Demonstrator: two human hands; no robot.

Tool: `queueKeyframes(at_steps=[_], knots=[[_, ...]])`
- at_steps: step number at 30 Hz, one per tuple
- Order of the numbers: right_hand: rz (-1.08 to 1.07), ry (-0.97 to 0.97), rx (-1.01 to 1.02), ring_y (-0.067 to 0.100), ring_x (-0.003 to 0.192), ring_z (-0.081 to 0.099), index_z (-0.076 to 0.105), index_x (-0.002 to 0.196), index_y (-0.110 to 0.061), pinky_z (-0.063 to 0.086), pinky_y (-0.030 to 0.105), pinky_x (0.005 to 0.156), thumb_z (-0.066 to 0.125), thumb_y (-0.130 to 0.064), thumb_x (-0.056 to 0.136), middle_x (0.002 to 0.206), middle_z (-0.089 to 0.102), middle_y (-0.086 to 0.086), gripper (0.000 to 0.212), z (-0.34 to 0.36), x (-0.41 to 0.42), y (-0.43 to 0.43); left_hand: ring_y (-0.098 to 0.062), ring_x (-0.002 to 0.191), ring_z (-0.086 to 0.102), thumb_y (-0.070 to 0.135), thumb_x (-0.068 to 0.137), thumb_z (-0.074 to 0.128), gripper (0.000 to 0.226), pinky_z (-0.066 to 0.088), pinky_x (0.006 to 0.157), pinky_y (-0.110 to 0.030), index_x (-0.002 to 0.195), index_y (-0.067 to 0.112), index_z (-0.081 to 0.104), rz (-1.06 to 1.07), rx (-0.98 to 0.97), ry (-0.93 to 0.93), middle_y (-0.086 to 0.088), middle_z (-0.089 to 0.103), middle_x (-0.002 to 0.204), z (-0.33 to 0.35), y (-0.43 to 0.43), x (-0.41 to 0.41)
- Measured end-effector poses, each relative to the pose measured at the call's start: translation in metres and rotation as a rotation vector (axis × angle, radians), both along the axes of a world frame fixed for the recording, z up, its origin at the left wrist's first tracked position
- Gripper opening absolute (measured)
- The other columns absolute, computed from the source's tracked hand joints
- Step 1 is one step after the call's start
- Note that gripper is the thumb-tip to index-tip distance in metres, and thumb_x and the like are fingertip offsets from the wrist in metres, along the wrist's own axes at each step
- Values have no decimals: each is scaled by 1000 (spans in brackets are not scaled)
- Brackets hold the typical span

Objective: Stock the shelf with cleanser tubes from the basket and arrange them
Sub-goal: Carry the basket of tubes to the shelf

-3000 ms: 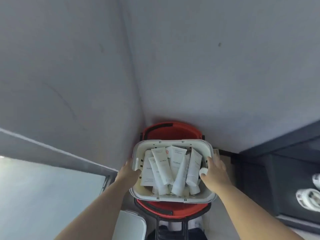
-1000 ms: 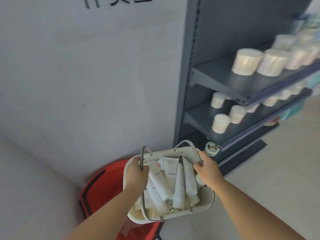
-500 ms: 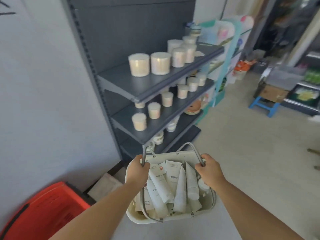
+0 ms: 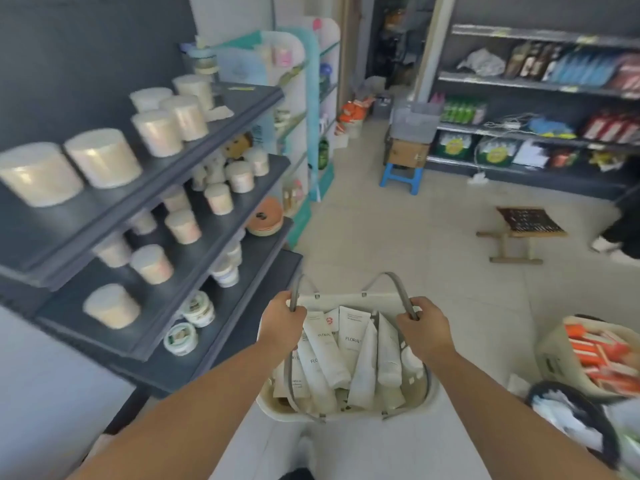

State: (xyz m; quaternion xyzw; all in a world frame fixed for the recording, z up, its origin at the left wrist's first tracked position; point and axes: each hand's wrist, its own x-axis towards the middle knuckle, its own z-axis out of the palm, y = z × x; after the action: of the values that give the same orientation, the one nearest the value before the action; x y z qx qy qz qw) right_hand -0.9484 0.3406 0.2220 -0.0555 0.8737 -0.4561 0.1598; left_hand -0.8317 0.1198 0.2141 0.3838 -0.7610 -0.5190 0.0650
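Down at the near centre of the head view, my left hand (image 4: 282,322) and right hand (image 4: 424,327) each curl tight round one of the grey handles (image 4: 400,291) of the basket (image 4: 346,296), which hangs between them above the floor. Cleanser tubes (image 4: 325,351) lie heaped loosely inside, none on the shelf (image 4: 114,209) yet. It stands to my left, its boards set with pale jars (image 4: 100,157). My worry: letting go of one handle to pick a tube would tip the basket and spill the heap, and swinging it left could clip a board and knock jars over.
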Motion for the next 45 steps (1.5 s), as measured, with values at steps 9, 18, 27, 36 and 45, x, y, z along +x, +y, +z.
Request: queueKeyframes(at_steps=[9,18,27,36,45], knots=[[-243,10,-1,20,52,47,58,104,-19,38,26,49,57,-12,84,69,57,5,21,-7,-146,17,-18,55,53,10,91,51,30,41,34,-23,121,10,55,-203,-33,20,-7,58,90,3,-1,-203],[-448,38,-67,18,52,46,56,109,-20,38,26,46,55,-14,88,69,56,4,22,9,-302,24,-18,57,54,11,92,51,25,41,38,-24,117,15,55,-396,-53,77,-2,57,85,28,0,-409],[-486,68,-81,19,55,52,56,116,-13,42,28,51,57,-15,86,77,58,2,30,25,-499,42,-18,55,54,11,89,55,28,40,35,-21,116,11,58,-406,-51,79,-5,59,91,37,22,-612],[-401,28,-98,17,53,47,52,113,-18,40,28,48,54,-13,89,72,56,2,24,37,-697,49,-20,53,52,10,90,55,19,40,35,-24,109,15,54,-342,-39,54,-5,56,87,49,32,-794],[-425,-19,-125,20,53,49,60,112,-18,42,31,50,54,-16,87,75,59,5,26,41,-884,40,-19,48,47,9,89,53,18,39,35,-24,105,16,51,-324,-15,21,-5,53,81,56,18,-971]])
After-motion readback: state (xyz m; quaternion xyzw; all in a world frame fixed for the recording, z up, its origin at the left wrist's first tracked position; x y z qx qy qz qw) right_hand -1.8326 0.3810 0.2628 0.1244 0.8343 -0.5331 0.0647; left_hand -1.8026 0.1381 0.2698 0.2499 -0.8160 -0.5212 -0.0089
